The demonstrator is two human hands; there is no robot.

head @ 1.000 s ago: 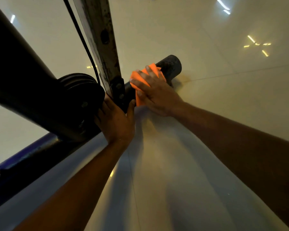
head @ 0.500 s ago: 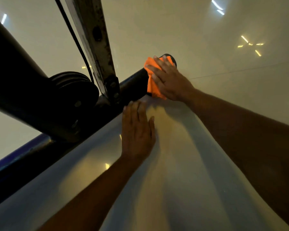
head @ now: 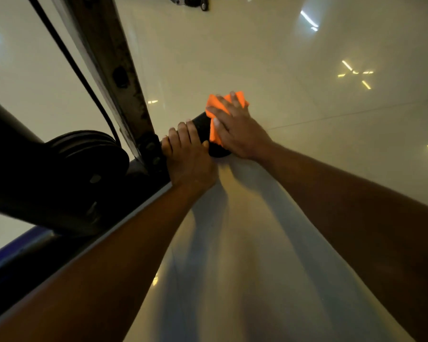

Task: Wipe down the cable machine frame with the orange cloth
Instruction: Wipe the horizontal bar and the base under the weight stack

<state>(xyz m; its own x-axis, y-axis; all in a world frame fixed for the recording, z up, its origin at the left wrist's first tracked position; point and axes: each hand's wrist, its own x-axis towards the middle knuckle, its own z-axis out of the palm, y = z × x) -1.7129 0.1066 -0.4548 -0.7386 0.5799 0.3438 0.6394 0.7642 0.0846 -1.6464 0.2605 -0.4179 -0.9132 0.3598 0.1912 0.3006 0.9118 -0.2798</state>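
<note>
Lying under right fingers (head: pixel 223 104): orange cloth (head: pixel 214 104).

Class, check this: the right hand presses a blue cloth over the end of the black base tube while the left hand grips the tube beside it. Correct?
Not quite: the head view shows an orange cloth, not blue. The right hand presses it over the end of the black base tube, and the left hand grips the tube beside it.

Below me spreads a glossy cream tile floor (head: pixel 307 169), so polished it mirrors the ceiling lights as bright streaks (head: pixel 355 72) and short white bars (head: pixel 309 21). Thin grout lines (head: pixel 344 116) cross it at a slant. Soft grey shadows (head: pixel 232 243) fan over the tiles near me. At the top edge, a small dark metal fitting (head: pixel 190 1) sits on the floor.
</note>
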